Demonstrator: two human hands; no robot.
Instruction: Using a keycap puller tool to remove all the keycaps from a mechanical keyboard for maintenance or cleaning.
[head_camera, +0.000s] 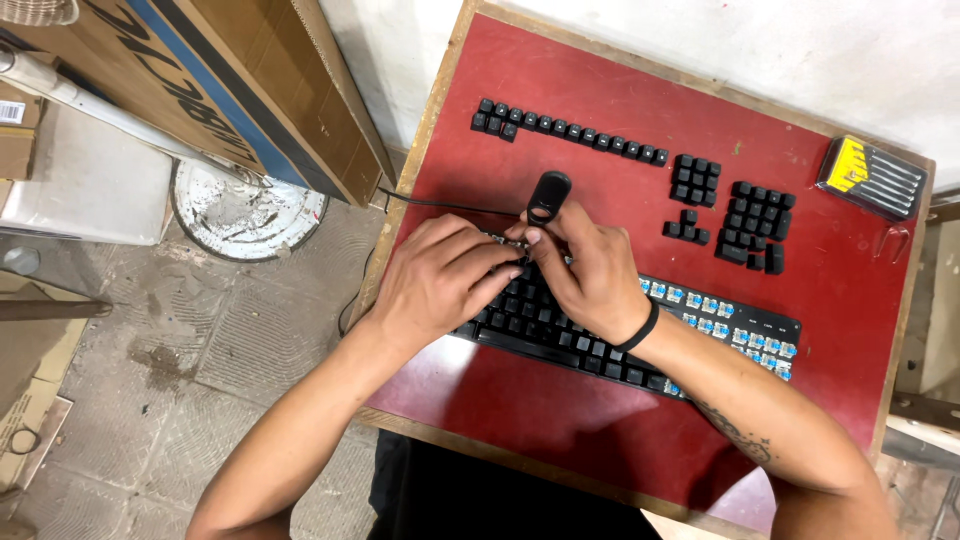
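Both hands (520, 275) on keyboard (740, 325), red table (560, 410) edges near

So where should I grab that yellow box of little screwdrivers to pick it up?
Probably by its two long edges, coming down from above. The yellow screwdriver case lies flat at the far right corner of the red table, slightly tilted, nothing touching it, so its narrow width should fit between fingers and thumb.
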